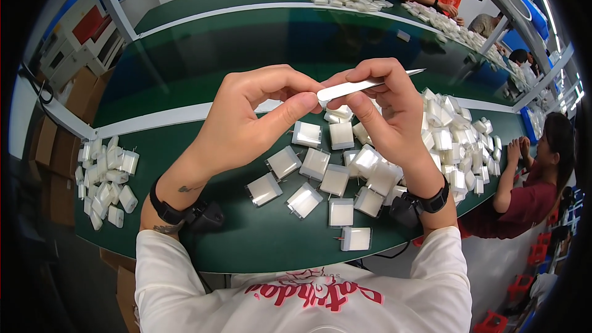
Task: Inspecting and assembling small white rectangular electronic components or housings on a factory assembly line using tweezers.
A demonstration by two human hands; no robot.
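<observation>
My right hand is closed on a pair of silvery-white tweezers. Their pointed tip sticks out to the right, past the fingers. My left hand is closed in a pinch at the blunt end of the tweezers, its fingertips meeting those of the right hand. Anything small between the left fingertips is hidden. Both hands are raised over the green table. Below them lie several loose white blocks in clear casings, one in front of the left wrist and another closest to me.
A large heap of the same blocks lies right of my hands, and a smaller heap at the far left. A white frame rail crosses behind my hands. A person in dark red sits at right; others work across the table.
</observation>
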